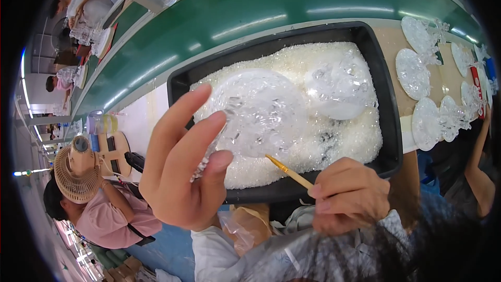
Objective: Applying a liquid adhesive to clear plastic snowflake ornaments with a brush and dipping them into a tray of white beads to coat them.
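My left hand (182, 172) is curled, thumb and fingers closed around the near left edge of a round, clear disc-shaped piece (261, 109). Sparkling bits show on the disc, and part of its left side is hidden by my fingers. In my right hand (349, 193) is a thin paintbrush (297, 177), pinched near its wooden handle. Its golden tip meets the disc's lower edge in the picture; whether it truly touches I cannot tell. Beneath both lies a black tray (389, 120) filled with white glittering granules (245, 175). A second clear piece (342, 86) rests on the granules at the right.
Several finished-looking clear disc ornaments (412, 73) stand on a brown board at the right, beside another person's arm (480, 172). A green work surface (276, 0) runs behind the tray. At the left are a beige fan (75, 169) and a person in pink (112, 219).
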Demonstrator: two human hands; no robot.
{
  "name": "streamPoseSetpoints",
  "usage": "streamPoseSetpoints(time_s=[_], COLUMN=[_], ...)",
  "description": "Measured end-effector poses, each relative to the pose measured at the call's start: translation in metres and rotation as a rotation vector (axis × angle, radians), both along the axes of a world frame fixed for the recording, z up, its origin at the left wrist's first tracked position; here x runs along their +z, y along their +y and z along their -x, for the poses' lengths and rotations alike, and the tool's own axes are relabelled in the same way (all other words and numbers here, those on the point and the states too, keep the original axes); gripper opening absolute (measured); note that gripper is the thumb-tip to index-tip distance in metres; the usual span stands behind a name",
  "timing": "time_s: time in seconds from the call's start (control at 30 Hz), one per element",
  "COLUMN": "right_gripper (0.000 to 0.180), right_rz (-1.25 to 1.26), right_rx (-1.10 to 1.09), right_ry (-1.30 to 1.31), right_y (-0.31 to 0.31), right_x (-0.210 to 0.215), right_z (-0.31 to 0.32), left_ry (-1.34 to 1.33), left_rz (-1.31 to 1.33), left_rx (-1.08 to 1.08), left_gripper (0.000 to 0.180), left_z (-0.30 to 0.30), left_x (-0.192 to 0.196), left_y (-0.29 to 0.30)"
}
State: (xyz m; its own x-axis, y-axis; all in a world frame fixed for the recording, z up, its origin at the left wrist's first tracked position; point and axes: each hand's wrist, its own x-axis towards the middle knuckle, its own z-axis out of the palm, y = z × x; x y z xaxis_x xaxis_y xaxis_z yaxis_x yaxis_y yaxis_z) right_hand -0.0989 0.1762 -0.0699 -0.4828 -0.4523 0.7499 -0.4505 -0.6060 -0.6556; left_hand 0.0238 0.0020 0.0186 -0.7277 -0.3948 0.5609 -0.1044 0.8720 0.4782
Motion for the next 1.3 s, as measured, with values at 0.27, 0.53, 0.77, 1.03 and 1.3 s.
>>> streamPoseSetpoints(time_s=[0.27,0.53,0.77,1.03,1.3], right_gripper=[0.016,0.016,0.020,0.017,0.015], right_rz=[-0.085,-0.073,-0.129,-0.117,-0.127], right_rx=[0.103,0.131,0.244,0.221,0.262], right_ry=[0.103,0.090,0.091,0.126,0.129], right_y=[-0.014,-0.021,-0.015,-0.019,-0.019], right_x=[0.008,0.000,-0.001,-0.001,0.001], right_z=[0.000,-0.008,0.001,0.000,0.001], left_ry=[-0.019,0.064,0.114,0.032,0.066], left_rz=[0.229,0.309,0.304,0.176,0.190], left_rx=[-0.073,-0.203,-0.161,0.102,0.156], left_gripper=[0.026,0.023,0.017,0.044,0.047], left_z=[0.004,0.004,0.004,-0.008,-0.003], left_x=[-0.011,-0.012,-0.021,-0.022,-0.024], left_y=[0.000,-0.005,-0.003,0.013,0.015])
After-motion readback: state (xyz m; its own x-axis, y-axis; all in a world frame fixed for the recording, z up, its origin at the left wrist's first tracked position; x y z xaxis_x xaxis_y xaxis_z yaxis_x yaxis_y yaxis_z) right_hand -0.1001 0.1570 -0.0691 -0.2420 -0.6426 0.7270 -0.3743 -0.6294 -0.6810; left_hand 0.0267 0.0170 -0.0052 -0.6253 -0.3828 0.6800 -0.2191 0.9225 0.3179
